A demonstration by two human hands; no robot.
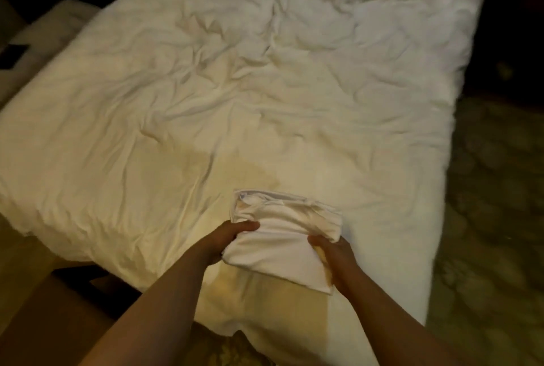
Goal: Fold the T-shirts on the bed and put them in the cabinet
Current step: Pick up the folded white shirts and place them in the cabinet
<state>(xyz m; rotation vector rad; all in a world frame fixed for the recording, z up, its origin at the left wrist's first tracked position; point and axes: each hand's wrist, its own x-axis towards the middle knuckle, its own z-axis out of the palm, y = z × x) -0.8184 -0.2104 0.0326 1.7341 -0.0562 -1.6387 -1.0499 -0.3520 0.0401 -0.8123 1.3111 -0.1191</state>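
Note:
A folded white T-shirt (pixel 279 236) forms a thick rectangular bundle at the near end of the bed (pixel 235 85). My left hand (pixel 226 240) grips its left edge, thumb lying on top of the cloth. My right hand (pixel 332 259) grips the right edge, fingers tucked under the fold. Whether the bundle rests on the duvet or is lifted slightly off it, I cannot tell. No other T-shirt shows on the wrinkled white duvet.
A pale upholstered seat (pixel 38 38) with a dark flat object (pixel 13 53) on it stands left of the bed. Patterned carpet (pixel 494 218) runs along the right side. A wooden surface (pixel 26 292) lies at the lower left. No cabinet is in view.

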